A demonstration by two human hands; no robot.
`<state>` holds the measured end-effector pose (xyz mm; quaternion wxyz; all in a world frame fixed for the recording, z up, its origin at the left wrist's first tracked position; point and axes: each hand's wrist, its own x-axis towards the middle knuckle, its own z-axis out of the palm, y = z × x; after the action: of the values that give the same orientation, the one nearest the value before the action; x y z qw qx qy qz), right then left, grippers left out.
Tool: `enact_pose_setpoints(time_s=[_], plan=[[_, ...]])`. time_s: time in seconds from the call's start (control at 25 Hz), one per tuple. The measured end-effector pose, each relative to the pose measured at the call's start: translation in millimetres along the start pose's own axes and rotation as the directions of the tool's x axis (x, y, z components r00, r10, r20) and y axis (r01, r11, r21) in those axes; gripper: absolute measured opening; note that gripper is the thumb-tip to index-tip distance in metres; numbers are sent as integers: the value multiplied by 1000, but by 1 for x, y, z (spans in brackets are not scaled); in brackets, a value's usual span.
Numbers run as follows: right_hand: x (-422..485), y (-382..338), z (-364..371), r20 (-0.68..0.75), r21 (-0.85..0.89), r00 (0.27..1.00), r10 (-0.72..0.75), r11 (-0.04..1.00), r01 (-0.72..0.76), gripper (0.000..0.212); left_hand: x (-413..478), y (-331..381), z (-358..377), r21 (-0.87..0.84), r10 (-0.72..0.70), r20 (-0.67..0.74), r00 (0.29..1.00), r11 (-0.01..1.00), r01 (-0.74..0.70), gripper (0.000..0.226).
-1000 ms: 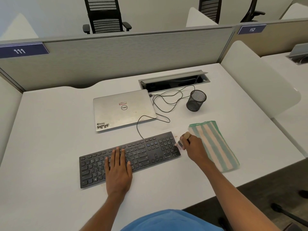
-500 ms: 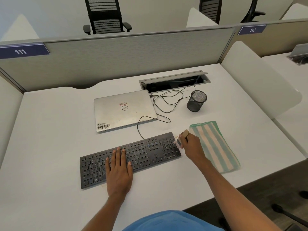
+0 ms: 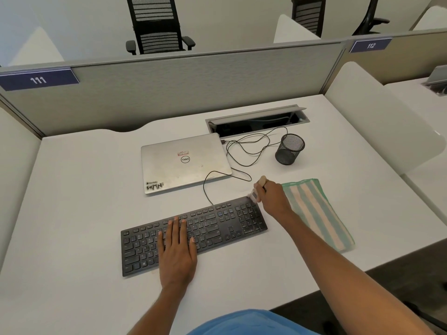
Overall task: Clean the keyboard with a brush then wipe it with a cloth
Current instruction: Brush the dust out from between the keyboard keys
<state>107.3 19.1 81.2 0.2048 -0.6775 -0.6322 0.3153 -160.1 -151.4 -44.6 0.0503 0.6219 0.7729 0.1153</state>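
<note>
A black keyboard [image 3: 217, 226] lies slanted on the white desk [image 3: 72, 189]. My left hand [image 3: 177, 250] rests flat on its left-middle keys, fingers straight. My right hand [image 3: 273, 199] grips a small brush [image 3: 257, 189] with a light wooden handle. The brush's bristles touch the keyboard's far right corner. A folded cloth [image 3: 319, 213] with green and peach stripes lies just right of the keyboard, partly under my right forearm.
A closed silver laptop [image 3: 183, 163] sits behind the keyboard. Black cables [image 3: 244, 151] loop from it toward an open cable hatch [image 3: 256, 120]. A black mesh pen cup [image 3: 289, 149] stands at the right. Grey partitions surround the desk.
My right hand has carried the brush from the keyboard's right edge up to its far right corner. The left hand has stayed flat on the keys.
</note>
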Motion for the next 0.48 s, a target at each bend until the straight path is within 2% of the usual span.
enact_pose_setpoints(time_s=[0.12, 0.36, 0.48], plan=[[-15, 13, 2, 41, -20, 999, -9, 1000, 10, 38, 1, 1, 0, -9, 10, -6, 1000, 1000, -10, 64], [-31, 25, -15, 165, -168, 986, 13, 986, 15, 46, 0, 1, 0, -16, 9, -14, 1000, 1000, -9, 64], [-16, 1, -8, 77, -138, 996, -42, 989, 52, 43, 0, 1, 0, -22, 5, -8, 1000, 1000, -5, 64]])
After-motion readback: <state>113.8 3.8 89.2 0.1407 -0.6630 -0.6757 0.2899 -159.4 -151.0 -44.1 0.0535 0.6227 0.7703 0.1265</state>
